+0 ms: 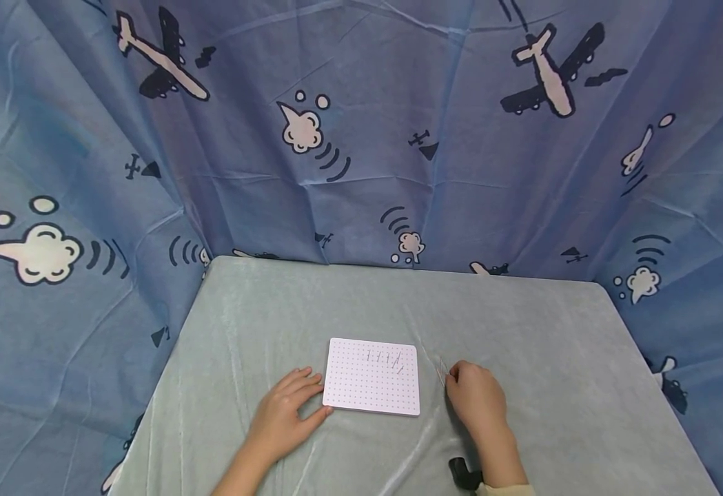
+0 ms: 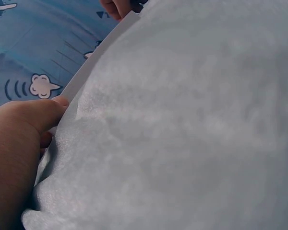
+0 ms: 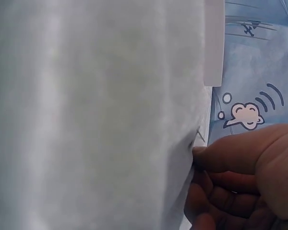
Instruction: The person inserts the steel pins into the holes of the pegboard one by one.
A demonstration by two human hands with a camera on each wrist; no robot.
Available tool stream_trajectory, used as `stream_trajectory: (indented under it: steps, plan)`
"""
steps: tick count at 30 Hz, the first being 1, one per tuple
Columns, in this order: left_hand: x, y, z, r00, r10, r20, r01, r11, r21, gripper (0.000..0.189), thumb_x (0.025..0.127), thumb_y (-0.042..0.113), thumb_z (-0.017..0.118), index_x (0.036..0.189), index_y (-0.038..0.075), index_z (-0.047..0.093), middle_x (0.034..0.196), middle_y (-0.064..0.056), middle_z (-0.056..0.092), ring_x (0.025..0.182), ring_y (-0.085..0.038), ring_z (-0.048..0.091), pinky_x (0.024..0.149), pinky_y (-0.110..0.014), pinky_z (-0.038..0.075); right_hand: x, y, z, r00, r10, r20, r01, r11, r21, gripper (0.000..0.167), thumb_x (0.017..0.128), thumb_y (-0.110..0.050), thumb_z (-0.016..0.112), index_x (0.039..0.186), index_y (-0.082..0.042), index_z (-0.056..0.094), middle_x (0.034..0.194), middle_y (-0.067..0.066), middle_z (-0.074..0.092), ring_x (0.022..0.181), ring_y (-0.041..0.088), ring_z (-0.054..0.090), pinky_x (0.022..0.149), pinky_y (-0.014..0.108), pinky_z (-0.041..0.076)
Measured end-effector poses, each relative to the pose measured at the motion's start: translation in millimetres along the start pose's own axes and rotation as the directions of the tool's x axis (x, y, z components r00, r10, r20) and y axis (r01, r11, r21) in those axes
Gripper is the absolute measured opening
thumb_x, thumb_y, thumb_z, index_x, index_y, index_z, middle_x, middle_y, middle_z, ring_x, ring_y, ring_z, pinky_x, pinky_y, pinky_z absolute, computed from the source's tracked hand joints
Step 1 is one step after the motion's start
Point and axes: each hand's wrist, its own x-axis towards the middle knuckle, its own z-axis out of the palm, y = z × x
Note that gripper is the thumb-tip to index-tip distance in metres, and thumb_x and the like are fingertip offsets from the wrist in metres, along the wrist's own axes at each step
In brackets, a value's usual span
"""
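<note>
A white board (image 1: pixel 371 386) with a grid of small holes lies flat on the cloth-covered table. Several thin dark pins (image 1: pixel 384 357) stand in its upper right part. My left hand (image 1: pixel 289 411) rests at the board's left side, fingers spread, with the thumb (image 2: pixel 55 108) touching its edge. To the right of the board, my right hand (image 1: pixel 477 397) is down at the cloth with fingers curled beside a few loose thin pins (image 1: pixel 441 370). In the right wrist view a pin (image 3: pixel 200 134) shows just past the thumb tip. Whether one is pinched is hidden by the fingers.
Pale grey-green cloth (image 1: pixel 274 303) covers the table, with some creases. A blue curtain (image 1: pixel 361 138) printed with planes and clouds hangs behind and at both sides. A small black object (image 1: pixel 463 474) sits beside my right wrist.
</note>
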Motion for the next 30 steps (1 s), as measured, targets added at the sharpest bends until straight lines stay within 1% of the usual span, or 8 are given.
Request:
stream_trajectory:
  steps: [4,8,13,18,22,25,30]
  plan:
    - [0.3,-0.5,0.8,1.000,0.017,-0.019,-0.017,1.000,-0.003,0.040,0.083,0.036,0.096,0.114,0.014,0.084,0.130,-0.002,0.078,0.134,-0.030,0.067,0.121,-0.044,0.049,2.2,0.6,3.1,1.000,0.016,0.007,-0.016,1.000,-0.019,0.016,0.095,-0.009,0.071,0.079,-0.009,0.068,0.075,0.006,0.067,0.063,0.025,0.059,0.052,0.047,0.051]
    - [0.1,-1.2,1.3,1.000,0.011,-0.013,-0.012,1.000,-0.009,0.040,0.084,0.037,0.096,0.115,0.015,0.084,0.131,-0.001,0.078,0.134,-0.029,0.067,0.123,-0.043,0.048,2.9,0.5,4.7,1.000,0.028,0.008,-0.028,0.999,-0.030,0.017,0.093,-0.008,0.066,0.077,-0.011,0.065,0.072,0.006,0.063,0.061,0.025,0.056,0.050,0.045,0.047]
    - [-0.2,-1.3,1.3,1.000,0.006,-0.006,-0.006,1.000,-0.010,0.040,0.084,0.038,0.095,0.115,0.016,0.084,0.131,-0.001,0.078,0.135,-0.027,0.067,0.123,-0.042,0.047,1.5,-0.3,3.9,0.999,0.048,0.019,-0.048,0.999,-0.013,0.018,0.088,-0.007,0.063,0.071,-0.012,0.059,0.067,0.004,0.057,0.059,0.025,0.051,0.048,0.040,0.040]
    - [0.0,-0.4,1.8,1.000,0.021,-0.021,-0.022,1.000,-0.012,0.040,0.083,0.036,0.096,0.114,0.014,0.084,0.130,-0.003,0.078,0.133,-0.030,0.068,0.120,-0.046,0.050,0.0,0.6,3.9,0.997,0.073,0.037,-0.073,0.997,0.000,0.014,0.085,-0.010,0.064,0.073,-0.012,0.060,0.067,0.003,0.058,0.059,0.024,0.053,0.047,0.038,0.041]
    - [0.0,0.6,1.8,0.999,0.024,-0.031,-0.024,1.000,-0.011,0.040,0.082,0.036,0.097,0.113,0.013,0.084,0.129,-0.003,0.079,0.132,-0.031,0.068,0.119,-0.047,0.051,-1.5,1.7,3.9,0.996,0.078,0.045,-0.079,0.996,0.034,0.011,0.085,-0.012,0.066,0.075,-0.011,0.061,0.067,0.003,0.059,0.058,0.023,0.054,0.046,0.036,0.041]
    - [0.0,1.2,1.2,0.999,0.019,-0.031,-0.019,1.000,-0.012,0.041,0.082,0.037,0.097,0.113,0.013,0.084,0.129,-0.003,0.079,0.132,-0.030,0.068,0.119,-0.046,0.052,-2.8,1.8,3.1,0.997,0.077,0.030,-0.079,0.994,0.070,0.012,0.086,-0.013,0.067,0.077,-0.011,0.060,0.066,0.002,0.057,0.058,0.022,0.052,0.047,0.033,0.039]
    - [0.1,0.5,0.7,1.000,0.014,-0.027,-0.014,1.000,-0.007,0.043,0.082,0.037,0.097,0.115,0.013,0.084,0.129,-0.003,0.079,0.132,-0.030,0.068,0.120,-0.045,0.051,-3.3,-1.9,0.1,0.997,0.073,-0.024,-0.069,0.989,0.129,0.010,0.085,-0.013,0.067,0.080,-0.012,0.058,0.065,0.002,0.054,0.056,0.021,0.049,0.049,0.032,0.036]
